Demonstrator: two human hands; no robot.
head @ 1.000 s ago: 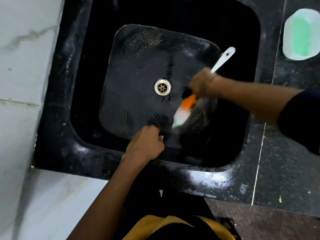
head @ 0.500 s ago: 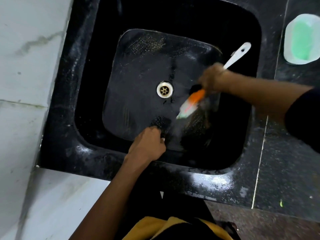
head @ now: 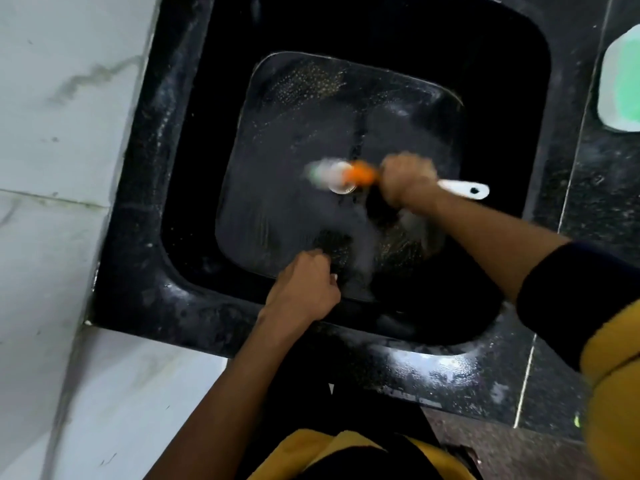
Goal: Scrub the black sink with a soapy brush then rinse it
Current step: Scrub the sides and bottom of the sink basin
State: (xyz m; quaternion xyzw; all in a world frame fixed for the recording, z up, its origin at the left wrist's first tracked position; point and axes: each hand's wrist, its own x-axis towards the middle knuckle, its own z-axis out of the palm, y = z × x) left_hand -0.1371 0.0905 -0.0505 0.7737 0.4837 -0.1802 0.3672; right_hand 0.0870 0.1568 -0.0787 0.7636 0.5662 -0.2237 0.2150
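The black sink (head: 194,278) fills the middle of the view, its floor wet and streaked with suds. My right hand (head: 407,180) grips the brush (head: 360,175) by its white handle; the orange neck and blurred bristle head lie over the metal drain (head: 343,187) at the sink's centre. The handle's white end sticks out to the right of my fist. My left hand (head: 303,292) hangs at the sink's near wall, fingers curled, nothing visible in it.
A white soap dish with green soap (head: 621,81) sits on the black counter at the upper right. White marble (head: 62,133) borders the sink on the left and front. My yellow and black clothing shows at the bottom.
My right hand swung the brush from the sink's right side leftwards, so the bristle head is now over the drain. The left hand stayed at the near wall.
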